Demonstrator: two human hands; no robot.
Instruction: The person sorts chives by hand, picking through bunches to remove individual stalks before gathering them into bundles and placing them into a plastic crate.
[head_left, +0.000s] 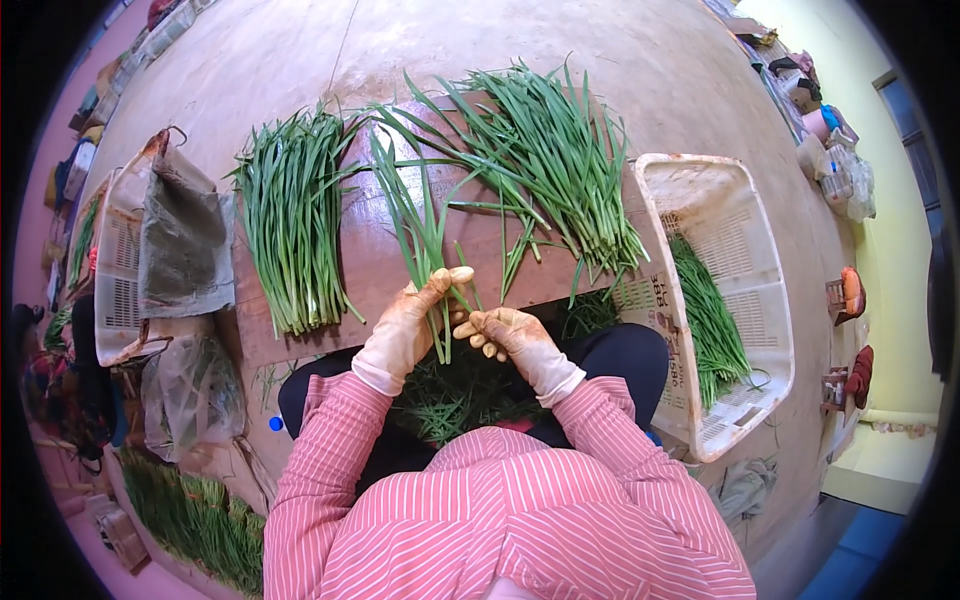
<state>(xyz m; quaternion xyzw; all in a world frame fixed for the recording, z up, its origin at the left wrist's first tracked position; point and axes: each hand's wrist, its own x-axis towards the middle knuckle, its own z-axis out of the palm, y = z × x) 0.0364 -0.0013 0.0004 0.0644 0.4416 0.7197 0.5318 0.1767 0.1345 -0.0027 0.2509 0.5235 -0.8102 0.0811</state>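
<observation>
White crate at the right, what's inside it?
Inside the white crate, a heap of long green stalks lies along its left side. Whatever is under the stalks is covered, and the crate's left wall hides what sits close behind it.

The brown tabletop (pixel 362 235) looks smooth and glossy, the held green stalks (pixel 428 243) smooth too; the right-hand crate (pixel 757 310) is plastic (its rim (pixel 690 158) stained), the grey cloth (pixel 185 250) matt and creased, the clear bag (pixel 192 400) wrinkled plastic.

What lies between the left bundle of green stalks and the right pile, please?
The head view shows a small bunch of stalks, held in the left hand, and the brown board beneath.
</observation>
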